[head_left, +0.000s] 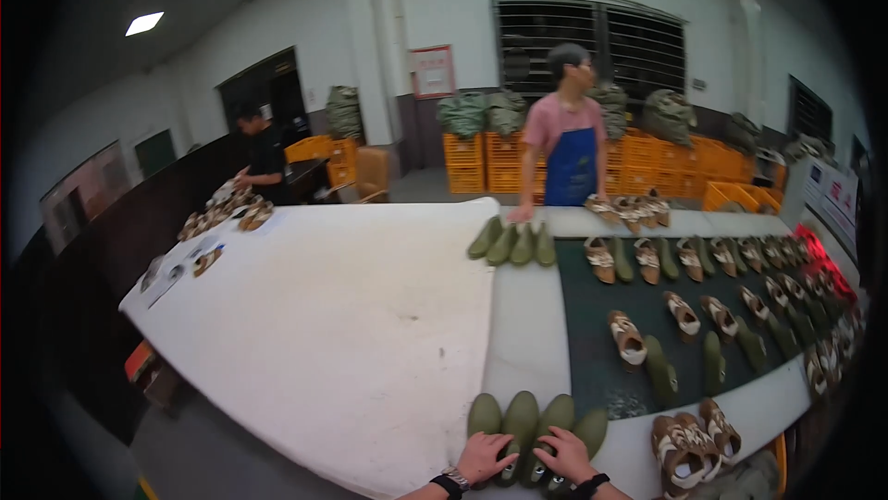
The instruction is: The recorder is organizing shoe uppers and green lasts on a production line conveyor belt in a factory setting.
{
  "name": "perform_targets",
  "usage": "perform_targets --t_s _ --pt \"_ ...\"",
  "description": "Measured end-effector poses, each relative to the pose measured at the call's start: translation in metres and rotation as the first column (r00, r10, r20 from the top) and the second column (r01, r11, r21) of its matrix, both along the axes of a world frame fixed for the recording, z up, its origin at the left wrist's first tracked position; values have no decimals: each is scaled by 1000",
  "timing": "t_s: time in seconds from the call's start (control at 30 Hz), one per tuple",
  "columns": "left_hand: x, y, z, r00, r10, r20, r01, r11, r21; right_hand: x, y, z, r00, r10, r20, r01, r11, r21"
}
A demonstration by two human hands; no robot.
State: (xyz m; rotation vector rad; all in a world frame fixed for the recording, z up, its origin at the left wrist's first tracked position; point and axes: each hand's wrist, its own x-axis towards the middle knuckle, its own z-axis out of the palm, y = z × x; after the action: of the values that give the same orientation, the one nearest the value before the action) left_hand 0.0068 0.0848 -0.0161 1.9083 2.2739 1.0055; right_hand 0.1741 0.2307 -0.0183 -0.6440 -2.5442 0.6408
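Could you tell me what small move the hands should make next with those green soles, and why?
Probably slide one green sole right onto the dark belt: both hands rest on the row, and soles there lie beside shoe uppers.

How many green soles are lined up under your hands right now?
4 green soles side by side at the near table edge: far left, second under the left hand, third under the right hand, fourth.

Pretty bare workshop: white walls (444, 0), a barred window (592, 42), one ceiling light panel (144, 23). Orange crates (486, 162) stacked along the back wall, dark doorway (273, 93) on the left, grey floor (421, 185).
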Motion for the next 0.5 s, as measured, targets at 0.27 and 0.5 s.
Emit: perform_targets --t_s 0.27,0.5 --pt "30 -9 18 988 147 -45 -149 988 -49 -3 0 -2 981 132 -144 -127 991 47" --pt "94 20 46 928 340 151 -238 855 -460 55 30 3 937 320 -143 -328 944 -34"
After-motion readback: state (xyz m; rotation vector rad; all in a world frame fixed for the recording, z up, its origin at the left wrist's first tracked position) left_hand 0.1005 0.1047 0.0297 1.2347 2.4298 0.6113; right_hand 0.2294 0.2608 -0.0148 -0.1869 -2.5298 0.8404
